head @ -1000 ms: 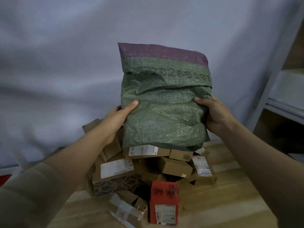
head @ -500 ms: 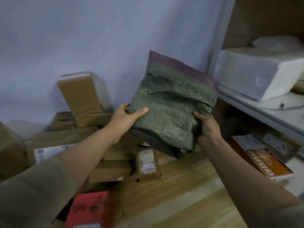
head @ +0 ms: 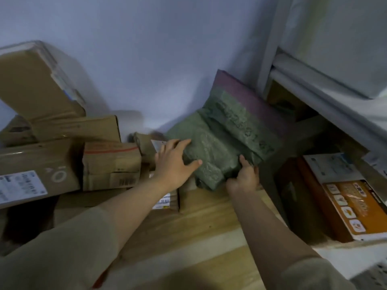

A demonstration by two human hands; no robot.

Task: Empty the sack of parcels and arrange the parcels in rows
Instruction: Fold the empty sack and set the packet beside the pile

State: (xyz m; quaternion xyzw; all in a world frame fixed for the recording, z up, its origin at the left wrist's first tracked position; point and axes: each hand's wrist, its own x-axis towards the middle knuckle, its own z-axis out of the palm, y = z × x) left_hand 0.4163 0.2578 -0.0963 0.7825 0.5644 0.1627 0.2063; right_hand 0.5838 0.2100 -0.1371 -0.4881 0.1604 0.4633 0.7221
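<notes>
Both hands hold the green woven sack (head: 222, 139) beside the shelf leg (head: 270, 49): left hand (head: 173, 162) spread flat against its left side, right hand (head: 244, 176) pinching the near corner, its length running away toward the wall.

Both hands hold the folded green sack (head: 226, 135) low against the wall: left hand (head: 174, 164) spread on its side, right hand (head: 244, 178) gripping its lower edge. Cardboard parcels (head: 111, 164) lie heaped at left.
</notes>
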